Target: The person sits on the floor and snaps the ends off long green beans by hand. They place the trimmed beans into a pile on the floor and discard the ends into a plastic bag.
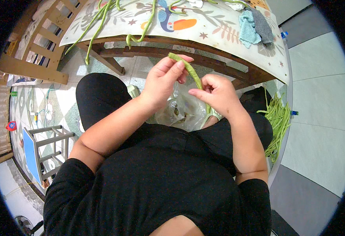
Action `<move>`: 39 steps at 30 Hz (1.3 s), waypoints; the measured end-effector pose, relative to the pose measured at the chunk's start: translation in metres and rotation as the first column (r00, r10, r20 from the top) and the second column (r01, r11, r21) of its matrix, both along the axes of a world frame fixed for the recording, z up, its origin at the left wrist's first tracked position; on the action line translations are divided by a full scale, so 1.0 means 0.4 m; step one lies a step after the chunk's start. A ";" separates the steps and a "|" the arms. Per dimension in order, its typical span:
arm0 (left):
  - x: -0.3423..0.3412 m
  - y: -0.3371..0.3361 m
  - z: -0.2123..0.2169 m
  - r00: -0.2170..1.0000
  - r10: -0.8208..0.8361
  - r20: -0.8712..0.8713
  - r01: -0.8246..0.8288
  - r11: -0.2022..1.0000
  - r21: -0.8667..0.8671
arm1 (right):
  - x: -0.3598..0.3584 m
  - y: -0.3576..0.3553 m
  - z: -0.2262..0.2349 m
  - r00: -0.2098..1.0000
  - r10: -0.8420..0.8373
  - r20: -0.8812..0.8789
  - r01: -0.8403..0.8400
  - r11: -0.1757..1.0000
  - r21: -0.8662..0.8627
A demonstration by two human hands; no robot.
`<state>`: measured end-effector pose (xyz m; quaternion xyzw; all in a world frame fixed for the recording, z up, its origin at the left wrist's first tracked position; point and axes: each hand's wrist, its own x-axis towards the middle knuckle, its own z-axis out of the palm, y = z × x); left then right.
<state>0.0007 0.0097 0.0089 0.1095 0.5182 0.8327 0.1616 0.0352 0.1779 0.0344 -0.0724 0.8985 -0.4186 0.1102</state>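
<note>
A green long bean (193, 73) is stretched between my two hands, in front of the table edge. My left hand (165, 77) pinches it near its upper end, thumb on the pod. Lower down the pod, my right hand (217, 93) has its fingers curled round it, and the tail hangs below that hand. Beneath my hands, between my legs, lies a clear plastic bag (192, 116) with a few small dark bits in it. More long beans (101, 23) lie on the table and droop over its front edge at the left.
The low wooden table has a printed cover (215, 41). Light blue and grey cloths (250, 30) lie at its right end. A heap of long beans (276, 128) rests by my right leg. At the left are a blue-topped stool (31, 155) and a wooden slatted frame (42, 65).
</note>
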 end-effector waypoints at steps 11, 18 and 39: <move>-0.013 -0.002 -0.038 0.996 -0.014 0.086 0.019 0.999 -0.048 | 0.017 0.130 0.050 0.916 -0.312 -0.252 0.160 0.861 -0.483; -0.003 -0.008 -0.132 0.960 -0.059 0.274 0.125 0.965 -0.232 | 0.218 0.522 0.012 -0.019 -0.838 -0.545 0.748 0.350 -0.564; -0.004 -0.057 -0.534 0.567 -0.655 0.499 0.535 -0.167 -0.828 | 0.452 0.863 -0.480 0.700 -0.629 -0.338 0.587 0.238 0.774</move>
